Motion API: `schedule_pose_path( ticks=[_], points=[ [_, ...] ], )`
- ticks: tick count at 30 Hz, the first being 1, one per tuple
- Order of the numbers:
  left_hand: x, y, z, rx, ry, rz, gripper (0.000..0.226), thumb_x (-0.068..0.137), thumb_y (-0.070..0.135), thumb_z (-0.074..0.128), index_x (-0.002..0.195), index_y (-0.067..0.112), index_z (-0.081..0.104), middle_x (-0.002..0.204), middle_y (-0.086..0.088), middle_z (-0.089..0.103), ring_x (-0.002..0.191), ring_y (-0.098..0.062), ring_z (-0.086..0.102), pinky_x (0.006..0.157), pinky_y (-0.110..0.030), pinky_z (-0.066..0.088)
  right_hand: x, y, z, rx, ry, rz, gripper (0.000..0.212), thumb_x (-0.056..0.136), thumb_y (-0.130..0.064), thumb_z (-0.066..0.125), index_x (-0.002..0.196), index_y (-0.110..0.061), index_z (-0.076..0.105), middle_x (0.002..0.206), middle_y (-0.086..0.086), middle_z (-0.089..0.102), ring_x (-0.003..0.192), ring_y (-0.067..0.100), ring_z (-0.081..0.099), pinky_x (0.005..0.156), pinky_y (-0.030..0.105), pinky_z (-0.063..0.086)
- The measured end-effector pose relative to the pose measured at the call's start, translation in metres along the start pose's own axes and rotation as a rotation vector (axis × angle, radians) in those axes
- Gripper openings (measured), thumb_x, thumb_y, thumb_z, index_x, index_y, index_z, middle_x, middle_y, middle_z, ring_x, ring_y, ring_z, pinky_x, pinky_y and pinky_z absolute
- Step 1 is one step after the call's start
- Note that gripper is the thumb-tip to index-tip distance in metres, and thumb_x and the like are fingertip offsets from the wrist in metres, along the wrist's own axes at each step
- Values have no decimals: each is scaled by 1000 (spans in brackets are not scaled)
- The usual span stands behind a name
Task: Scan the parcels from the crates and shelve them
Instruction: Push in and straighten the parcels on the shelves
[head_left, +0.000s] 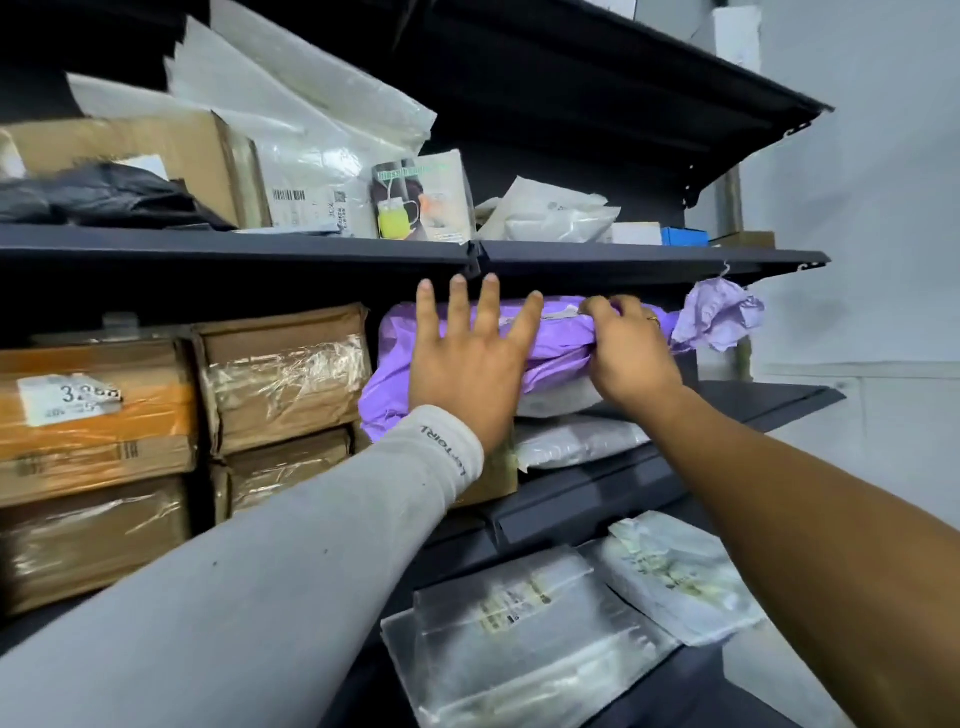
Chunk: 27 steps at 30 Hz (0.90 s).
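A purple plastic parcel (395, 358) lies on the middle shelf (779, 402), on top of white and clear bagged parcels (576, 441). Its crumpled end (719, 317) sticks out to the right under the shelf above. My left hand (467, 369), in a grey sleeve, is flat against the parcel's front with fingers spread. My right hand (628, 353) pinches the parcel's upper edge with curled fingers.
Taped cardboard boxes (280, 374) are stacked left of the purple parcel. The upper shelf (234, 247) carries a box, white mailers and a small printed carton (421, 197). Clear bagged parcels (519, 629) lie on the lower shelf. A grey wall stands at the right.
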<state>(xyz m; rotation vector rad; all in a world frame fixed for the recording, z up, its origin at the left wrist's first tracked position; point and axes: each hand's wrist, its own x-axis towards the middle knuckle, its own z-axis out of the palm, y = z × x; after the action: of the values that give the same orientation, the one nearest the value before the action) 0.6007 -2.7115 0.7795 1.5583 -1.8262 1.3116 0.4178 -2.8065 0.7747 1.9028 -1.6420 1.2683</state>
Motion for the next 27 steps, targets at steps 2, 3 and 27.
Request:
schedule_pose_path(
  ticks=[2, 3, 27],
  points=[
    [-3, 10, 4, 24, -9, 89, 60, 111, 34, 28, 165, 30, 3, 173, -16, 5, 157, -46, 8, 122, -69, -3, 4, 0, 7, 28, 30, 24, 54, 91, 2, 51, 142, -18, 49, 144, 20, 46, 130, 48, 45, 102, 52, 47],
    [-4, 13, 7, 46, -39, 116, 59, 111, 31, 24, 165, 28, 2, 174, -15, 2, 157, -47, 6, 122, -69, -5, 6, 1, 11, 41, 54, 26, 53, 91, 3, 51, 140, -17, 50, 142, 20, 47, 128, 47, 47, 99, 51, 48],
    [24, -3, 120, 15, -170, -64, 84, 99, 72, 4, 166, 24, -8, 174, -3, -15, 159, -32, -12, 119, -69, -12, 28, 12, 125, 131, -34, -152, 71, 108, -30, 34, 162, -45, -10, 174, 11, -2, 161, 29, -1, 130, 47, 8]
  ],
)
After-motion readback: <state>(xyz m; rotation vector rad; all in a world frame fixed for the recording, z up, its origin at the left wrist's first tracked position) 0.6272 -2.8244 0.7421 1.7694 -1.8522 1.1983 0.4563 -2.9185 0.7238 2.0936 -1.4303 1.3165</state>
